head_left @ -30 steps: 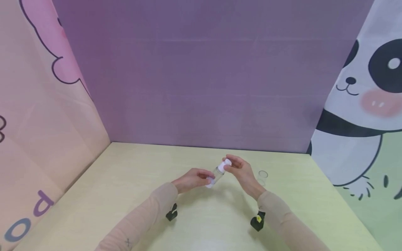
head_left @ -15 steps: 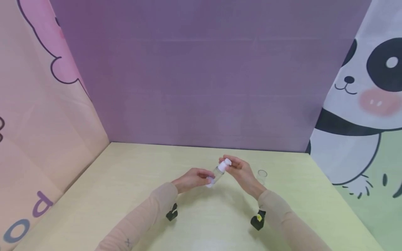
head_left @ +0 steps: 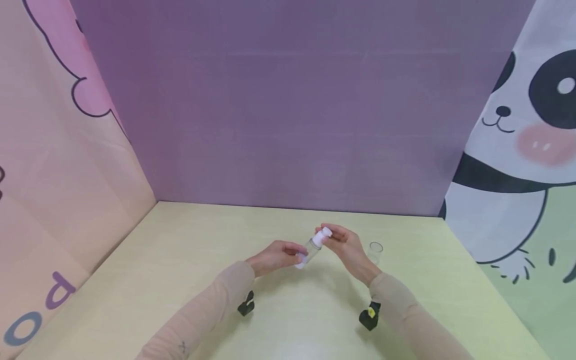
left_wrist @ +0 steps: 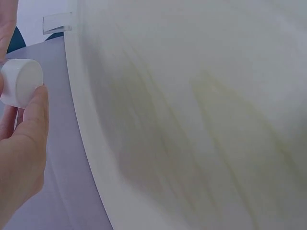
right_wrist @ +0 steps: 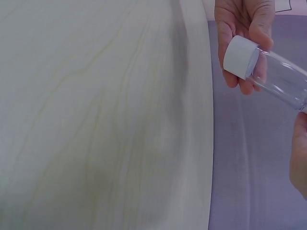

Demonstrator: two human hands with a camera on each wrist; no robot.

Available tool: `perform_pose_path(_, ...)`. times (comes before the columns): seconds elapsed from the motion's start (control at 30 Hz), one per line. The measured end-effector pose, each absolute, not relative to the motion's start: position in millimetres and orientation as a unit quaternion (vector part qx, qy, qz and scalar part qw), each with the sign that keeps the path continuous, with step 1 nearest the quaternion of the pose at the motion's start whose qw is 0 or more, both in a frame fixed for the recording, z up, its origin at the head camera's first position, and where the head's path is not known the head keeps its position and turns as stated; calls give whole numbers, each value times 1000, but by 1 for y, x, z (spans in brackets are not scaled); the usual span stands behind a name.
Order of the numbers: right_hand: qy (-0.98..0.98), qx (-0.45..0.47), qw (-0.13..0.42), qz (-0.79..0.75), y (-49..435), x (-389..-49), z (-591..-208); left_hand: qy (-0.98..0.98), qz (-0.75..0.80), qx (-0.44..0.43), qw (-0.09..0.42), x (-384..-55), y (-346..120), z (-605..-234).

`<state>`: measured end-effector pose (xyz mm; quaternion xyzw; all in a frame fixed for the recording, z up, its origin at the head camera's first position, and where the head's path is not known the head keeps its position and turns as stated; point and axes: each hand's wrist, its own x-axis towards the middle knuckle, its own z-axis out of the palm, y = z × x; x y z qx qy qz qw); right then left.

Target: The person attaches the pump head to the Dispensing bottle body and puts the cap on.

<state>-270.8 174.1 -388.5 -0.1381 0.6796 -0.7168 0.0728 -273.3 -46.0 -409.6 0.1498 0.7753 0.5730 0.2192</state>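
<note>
A small clear pump bottle (head_left: 311,249) with a white base and a white pump top (head_left: 321,236) is held tilted above the table, its top toward the upper right. My left hand (head_left: 278,258) grips it at the white base (right_wrist: 241,56), thumb and fingers on either side, as the right wrist view shows close up. My right hand (head_left: 346,247) pinches the white top between thumb and fingers. In the left wrist view the bottle's white base (left_wrist: 21,83) faces the camera; the rest is hidden or cut off.
A clear cylindrical cap (head_left: 375,251) stands on the pale wooden table (head_left: 202,240), just right of my right hand. A purple backdrop (head_left: 288,110) rises behind the table, with printed cloth panels at both sides.
My right hand's fingers have shifted slightly round the white top. My left hand and the bottle stay nearly in place.
</note>
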Motion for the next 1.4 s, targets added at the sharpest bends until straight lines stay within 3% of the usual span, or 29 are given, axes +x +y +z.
perform_pose_path(0.67, 728, -64, 48, -681, 170, -275, -388, 775, 572, 162, 214, -275, -46, -408)
perform_pose_path(1.4, 736, -48, 32, -675, 163, -272, -387, 776, 572, 162, 210, -272, -49, -407)
